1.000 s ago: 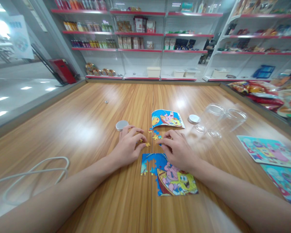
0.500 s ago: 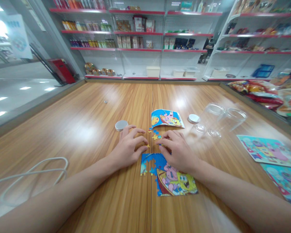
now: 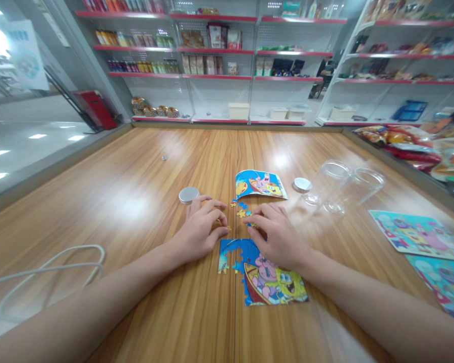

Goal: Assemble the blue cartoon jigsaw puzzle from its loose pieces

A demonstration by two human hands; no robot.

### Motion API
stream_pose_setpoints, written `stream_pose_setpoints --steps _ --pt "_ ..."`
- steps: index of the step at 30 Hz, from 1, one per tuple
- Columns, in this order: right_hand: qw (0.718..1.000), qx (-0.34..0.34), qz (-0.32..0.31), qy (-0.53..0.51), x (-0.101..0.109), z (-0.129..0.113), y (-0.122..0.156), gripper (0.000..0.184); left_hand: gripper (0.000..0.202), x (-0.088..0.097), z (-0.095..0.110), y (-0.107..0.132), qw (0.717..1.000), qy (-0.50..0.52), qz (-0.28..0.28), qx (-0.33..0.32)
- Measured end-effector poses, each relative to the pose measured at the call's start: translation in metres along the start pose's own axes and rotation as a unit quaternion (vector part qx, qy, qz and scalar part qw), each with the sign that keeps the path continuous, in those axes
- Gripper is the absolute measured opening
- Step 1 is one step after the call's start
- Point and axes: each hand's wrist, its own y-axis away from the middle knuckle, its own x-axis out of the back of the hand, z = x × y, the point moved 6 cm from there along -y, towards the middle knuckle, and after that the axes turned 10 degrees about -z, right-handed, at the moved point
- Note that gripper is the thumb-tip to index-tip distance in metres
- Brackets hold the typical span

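Observation:
A partly assembled cartoon jigsaw puzzle (image 3: 274, 285) lies flat before me, with a gap at its left side. My left hand (image 3: 202, 227) is just beyond its upper left corner, thumb and index finger closed on a small yellow puzzle piece (image 3: 229, 228). Over the puzzle's top edge, my right hand (image 3: 278, 234) pinches a blue and yellow piece (image 3: 252, 225), mostly hidden by the fingers. Several loose puzzle pieces (image 3: 241, 214) are scattered between and beyond both hands. Behind them lies a curved picture card (image 3: 261, 184) showing the same cartoon scene.
Silver lids (image 3: 189, 194) (image 3: 301, 185) lie left and right of the card. Two clear jars (image 3: 333, 184) lie at the right, beyond more cartoon pictures (image 3: 419, 234). A white cable (image 3: 53, 267) loops at left. Snack bags (image 3: 408, 143) sit by the right edge; stocked shelves (image 3: 217, 77) stand behind.
My left hand has shifted very slightly left, its fingertips drawing a little away from the right hand. The right hand and the puzzle look almost unchanged.

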Motion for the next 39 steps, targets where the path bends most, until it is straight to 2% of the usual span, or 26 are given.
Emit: stream_pose_setpoints --steps 7,10,13,15,18,21,23,28,33,39 --pt "1.0 0.005 -0.006 -0.003 0.002 -0.004 0.001 0.014 0.007 0.007 0.016 0.002 0.998 0.017 0.007 -0.064" --pt "0.999 0.039 -0.01 -0.013 0.002 -0.012 0.0 0.014 0.007 0.013 0.027 0.005 0.992 0.038 0.029 -0.118" --pt "0.996 0.082 0.001 -0.036 0.003 -0.019 0.0 0.012 0.008 0.012 0.033 0.009 0.984 0.065 0.009 -0.167" --pt "0.994 0.095 0.017 -0.058 0.005 -0.021 0.001 0.012 0.008 0.01 0.033 0.01 0.981 0.084 0.003 -0.176" --pt "0.99 0.099 0.032 -0.096 0.007 -0.02 0.001 0.013 0.019 0.011 0.032 0.011 0.978 0.098 0.024 -0.181" --pt "0.988 0.098 0.028 -0.113 0.006 -0.018 0.001 0.016 0.032 0.011 0.035 0.012 0.972 0.09 0.035 -0.214" --pt "0.988 0.097 0.02 -0.116 0.006 -0.018 0.001 0.018 0.03 0.012 0.036 0.011 0.972 0.084 0.038 -0.215" --pt "0.988 0.103 -0.008 -0.112 0.006 -0.021 0.002 0.017 0.014 0.013 0.031 0.01 0.98 0.086 0.047 -0.171" --pt "0.987 0.112 -0.023 -0.112 0.009 -0.024 0.004 0.005 0.014 0.015 0.027 0.01 0.983 0.089 0.064 -0.148" --pt "0.989 0.099 -0.005 -0.107 0.009 -0.022 0.002 0.011 0.017 0.017 0.031 0.01 0.983 0.07 0.063 -0.155"
